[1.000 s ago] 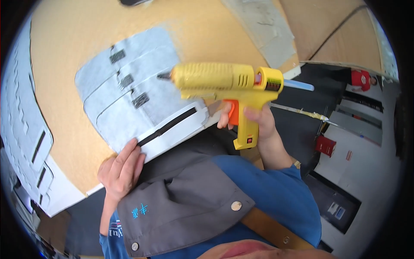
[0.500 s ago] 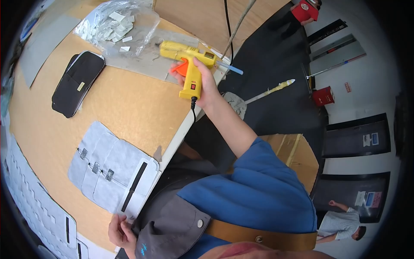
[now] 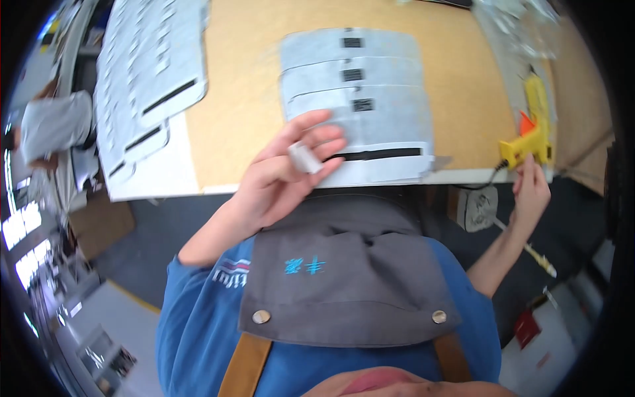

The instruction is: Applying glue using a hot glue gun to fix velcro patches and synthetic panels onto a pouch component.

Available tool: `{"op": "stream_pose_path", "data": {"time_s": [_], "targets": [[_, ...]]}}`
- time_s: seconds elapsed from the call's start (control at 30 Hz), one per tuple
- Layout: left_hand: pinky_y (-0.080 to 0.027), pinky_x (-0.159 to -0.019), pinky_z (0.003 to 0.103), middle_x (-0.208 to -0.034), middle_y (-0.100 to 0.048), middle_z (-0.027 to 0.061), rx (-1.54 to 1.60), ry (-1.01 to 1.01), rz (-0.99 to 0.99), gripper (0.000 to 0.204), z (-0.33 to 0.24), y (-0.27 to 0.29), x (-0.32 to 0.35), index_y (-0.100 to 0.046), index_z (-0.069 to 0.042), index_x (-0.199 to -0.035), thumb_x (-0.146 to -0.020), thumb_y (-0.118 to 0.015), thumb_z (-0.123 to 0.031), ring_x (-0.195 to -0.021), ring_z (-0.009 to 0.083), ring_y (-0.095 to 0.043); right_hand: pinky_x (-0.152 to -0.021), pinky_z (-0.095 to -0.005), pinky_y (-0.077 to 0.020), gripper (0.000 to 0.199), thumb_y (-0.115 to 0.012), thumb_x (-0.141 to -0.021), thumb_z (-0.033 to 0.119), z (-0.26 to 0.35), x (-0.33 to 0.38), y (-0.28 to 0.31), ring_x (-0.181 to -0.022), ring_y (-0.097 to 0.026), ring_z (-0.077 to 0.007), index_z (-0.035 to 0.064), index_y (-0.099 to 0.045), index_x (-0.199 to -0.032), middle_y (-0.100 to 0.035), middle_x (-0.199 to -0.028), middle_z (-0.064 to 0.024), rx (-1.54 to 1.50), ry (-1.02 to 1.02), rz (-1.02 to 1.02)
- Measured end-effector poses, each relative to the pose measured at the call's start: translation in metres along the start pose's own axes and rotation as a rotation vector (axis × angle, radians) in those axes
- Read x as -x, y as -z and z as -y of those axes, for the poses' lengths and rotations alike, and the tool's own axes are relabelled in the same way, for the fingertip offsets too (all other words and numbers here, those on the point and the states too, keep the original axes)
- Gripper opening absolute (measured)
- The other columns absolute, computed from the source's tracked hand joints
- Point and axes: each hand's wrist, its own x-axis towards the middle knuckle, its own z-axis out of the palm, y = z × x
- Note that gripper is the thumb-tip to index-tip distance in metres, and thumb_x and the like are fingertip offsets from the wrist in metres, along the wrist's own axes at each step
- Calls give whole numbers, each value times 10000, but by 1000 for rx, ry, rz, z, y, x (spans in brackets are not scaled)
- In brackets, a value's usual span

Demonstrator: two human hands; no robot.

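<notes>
Tabletop (image 3: 251, 119) now bears the glue gun (image 3: 529, 135), right hand (image 3: 531, 192) loosening beside it, while left hand (image 3: 281, 175) pinches a small tab (image 3: 304, 159).

The left hand (image 3: 281, 175) is raised in front of the chest, palm turned up toward the camera, fingers loosely spread and slightly curled; its thumb and fingertips pinch something small and pale; the left forearm runs down and to the left into a blue sleeve, elbow bent. The right hand (image 3: 531, 192) reaches out to the far right, fingers pointing upward and lightly bent, the fingertips touching what lies there; the right forearm is bare, stretched diagonally from the blue sleeve, wrist nearly straight.
</notes>
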Motion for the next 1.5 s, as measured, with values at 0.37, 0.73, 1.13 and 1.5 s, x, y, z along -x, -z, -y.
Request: {"op": "stream_pose_path", "data": {"time_s": [0.37,0.73,1.13,1.5], "targets": [[-407,-1153,365,-1464,-456,171,48,23,117,762,9,3,-5,-344,-16,-1477,-731,-399,131,-1370,271,-468,-581,-292,-498,273,-869,-730,169,127,102,-133,-676,-646,-174,93,-680,-912,-692,-890,-30,-196,981,729],[-487,-1042,359,-1493,-412,214,133,75,189,713,14,4,-18,-166,14,-1569,-883,-355,-32,-1274,269,-534,-629,-301,-484,383,-843,-617,243,128,108,-161,-777,-604,-170,135,-679,-945,-646,-968,25,-43,1211,582],[-469,-1059,335,-1588,-295,207,89,39,130,697,12,-8,-24,-155,-1,-1579,-909,-335,-70,-1318,257,-503,-633,-323,-484,297,-827,-678,195,119,101,-168,-739,-619,-202,86,-675,-908,-654,-875,-20,-169,1291,527],[-467,-1027,324,-1347,-520,155,-69,60,82,733,17,-5,-20,-95,9,-1591,-892,-314,-27,-1213,215,-536,-650,-338,-497,265,-834,-707,115,121,104,-166,-770,-629,-220,84,-698,-933,-673,-905,-36,-146,1014,670]]}}
